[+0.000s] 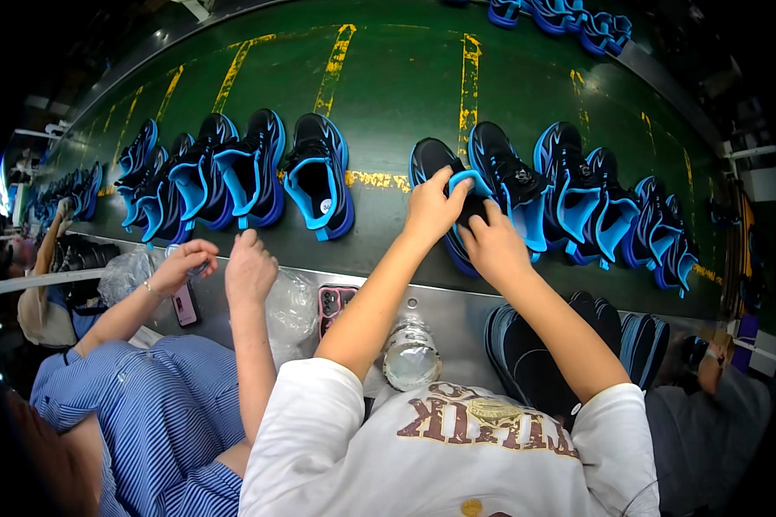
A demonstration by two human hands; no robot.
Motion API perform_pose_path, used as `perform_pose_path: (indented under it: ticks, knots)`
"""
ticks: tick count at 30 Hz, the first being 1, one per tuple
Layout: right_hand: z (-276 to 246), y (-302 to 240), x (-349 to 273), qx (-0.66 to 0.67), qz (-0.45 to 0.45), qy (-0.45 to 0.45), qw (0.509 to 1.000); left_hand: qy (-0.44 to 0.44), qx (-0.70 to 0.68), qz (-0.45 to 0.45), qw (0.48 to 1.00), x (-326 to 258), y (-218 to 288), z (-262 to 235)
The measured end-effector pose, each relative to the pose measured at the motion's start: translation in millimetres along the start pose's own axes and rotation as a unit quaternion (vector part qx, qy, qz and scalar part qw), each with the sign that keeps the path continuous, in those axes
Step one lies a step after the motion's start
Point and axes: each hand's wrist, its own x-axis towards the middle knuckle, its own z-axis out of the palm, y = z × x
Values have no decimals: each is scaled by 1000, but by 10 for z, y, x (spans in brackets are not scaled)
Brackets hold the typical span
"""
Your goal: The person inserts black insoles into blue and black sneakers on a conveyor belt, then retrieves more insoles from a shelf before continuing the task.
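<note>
A black and blue sneaker (pixel 435 164) lies on the green conveyor belt (pixel 397 77) right in front of me. My left hand (pixel 433 207) grips the blue rim of its opening at the heel. My right hand (pixel 491 246) presses into the shoe's opening from the near side, fingers partly hidden inside. Next to it on the right lies another black and blue sneaker (pixel 510 183), touching the one I hold.
Several more black and blue sneakers (pixel 319 177) lie along the belt left and right. A stack of dark insoles (pixel 526 353) and a clear bottle (pixel 410 355) sit on the metal ledge (pixel 444 306). A person in blue stripes (pixel 155 405) works at my left beside a phone (pixel 334 303).
</note>
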Motion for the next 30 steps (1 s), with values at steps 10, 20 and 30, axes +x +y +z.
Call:
perform_pose_path:
  ticks: [10, 20, 30]
  knots:
    - [-210, 211, 147, -49, -78, -289, 953, -82, -10, -43, 996, 55, -73, -90]
    - [316, 333, 197, -152, -161, -257, 941, -67, -17, -32, 997, 17, -84, -72]
    - [86, 185, 475, -224, -190, -545, 785, -73, -93, -34, 992, 0, -166, -62]
